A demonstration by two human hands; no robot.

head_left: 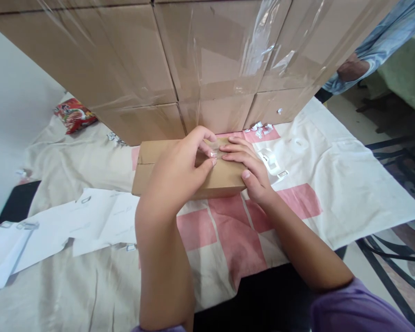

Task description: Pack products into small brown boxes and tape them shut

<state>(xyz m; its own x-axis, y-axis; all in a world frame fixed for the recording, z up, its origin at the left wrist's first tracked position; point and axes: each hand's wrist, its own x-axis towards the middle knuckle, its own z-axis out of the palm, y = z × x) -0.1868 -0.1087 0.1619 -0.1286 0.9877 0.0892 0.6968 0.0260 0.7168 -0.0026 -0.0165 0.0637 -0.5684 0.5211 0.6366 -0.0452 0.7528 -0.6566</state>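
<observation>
A small brown cardboard box lies lengthwise on the cloth. My left hand reaches over its middle, thumb and fingers pinched on a bit of clear tape at the box top. My right hand rests on the right part of the box, fingers stretched out flat with the thumb by the near edge. Just right of that hand is a white plastic tape dispenser, partly hidden by it. My left hand and wrist cover much of the box's middle.
Large taped cartons are stacked behind the box. White paper sheets lie at left, and a red food packet sits at the back left. Small white scraps lie by the cartons. A person's blue sleeve shows at upper right.
</observation>
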